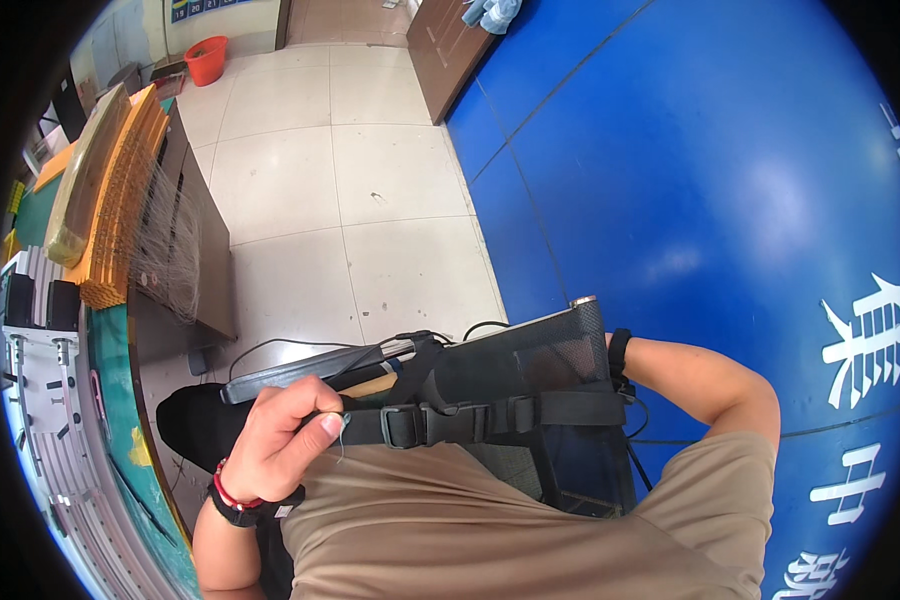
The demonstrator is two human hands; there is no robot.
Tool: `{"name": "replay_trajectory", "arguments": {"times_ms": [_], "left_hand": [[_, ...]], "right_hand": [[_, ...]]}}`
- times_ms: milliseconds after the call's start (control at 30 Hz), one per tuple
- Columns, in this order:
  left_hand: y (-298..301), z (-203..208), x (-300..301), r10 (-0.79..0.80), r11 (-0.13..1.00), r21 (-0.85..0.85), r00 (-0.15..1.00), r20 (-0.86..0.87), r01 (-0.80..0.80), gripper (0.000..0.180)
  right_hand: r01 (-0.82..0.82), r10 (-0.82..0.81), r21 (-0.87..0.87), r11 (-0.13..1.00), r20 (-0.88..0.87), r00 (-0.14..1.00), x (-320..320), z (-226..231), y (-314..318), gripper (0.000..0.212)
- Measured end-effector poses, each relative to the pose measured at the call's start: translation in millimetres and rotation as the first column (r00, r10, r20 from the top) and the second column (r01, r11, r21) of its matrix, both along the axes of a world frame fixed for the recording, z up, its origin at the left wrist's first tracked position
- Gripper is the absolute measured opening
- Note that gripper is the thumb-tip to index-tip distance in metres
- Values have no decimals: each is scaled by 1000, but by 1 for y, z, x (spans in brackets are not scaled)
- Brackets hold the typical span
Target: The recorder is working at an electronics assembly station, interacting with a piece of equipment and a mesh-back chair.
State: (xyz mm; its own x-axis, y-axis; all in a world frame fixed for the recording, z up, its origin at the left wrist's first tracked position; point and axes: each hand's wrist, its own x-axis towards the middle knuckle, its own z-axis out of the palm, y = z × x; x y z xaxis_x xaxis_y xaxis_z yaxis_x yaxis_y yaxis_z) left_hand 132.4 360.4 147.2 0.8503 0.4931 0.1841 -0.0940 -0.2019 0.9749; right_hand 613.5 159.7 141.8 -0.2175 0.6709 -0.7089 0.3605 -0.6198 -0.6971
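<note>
A black webbing strap crosses in front of my body at waist height, with its black plastic buckle fastened. My left hand is closed, thumb and forefinger pinching the strap's left end, where a pale thread hangs. The strap runs across a black mesh bag, which has a dark flat device and cables by its upper side. My right forearm reaches to the bag's right side. Only its wrist, with a black band, shows there; the hand itself is hidden behind the bag.
At left stands a green-topped workbench with a stack of orange-yellow sheets and a metal rail fixture. A blue wall with white characters rises at right. Tiled floor, a brown door and a red bucket lie ahead.
</note>
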Motion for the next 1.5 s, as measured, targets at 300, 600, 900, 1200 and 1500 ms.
{"name": "replay_trajectory", "arguments": {"times_ms": [300,600,900,1200,1500], "left_hand": [[-1,-15,-2,-17,999,-46,1000,-25,16,14],[3,-16,3,-32,999,-41,999,-28,31,13],[6,3,21,100,995,2,990,-98,-100,21],[16,-23,58,256,903,329,961,105,-277,42],[19,-48,78,235,936,236,963,133,-261,43]], "right_hand": [[16,-15,34,999,-37,999,11,-1,3,19],[-59,-714,969,241,218,665,-69,141,107,10],[-885,385,226,406,836,390,-233,128,112,60],[-851,223,300,431,878,423,-223,118,133,43],[-801,284,243,547,847,450,-213,118,137,42]]}}
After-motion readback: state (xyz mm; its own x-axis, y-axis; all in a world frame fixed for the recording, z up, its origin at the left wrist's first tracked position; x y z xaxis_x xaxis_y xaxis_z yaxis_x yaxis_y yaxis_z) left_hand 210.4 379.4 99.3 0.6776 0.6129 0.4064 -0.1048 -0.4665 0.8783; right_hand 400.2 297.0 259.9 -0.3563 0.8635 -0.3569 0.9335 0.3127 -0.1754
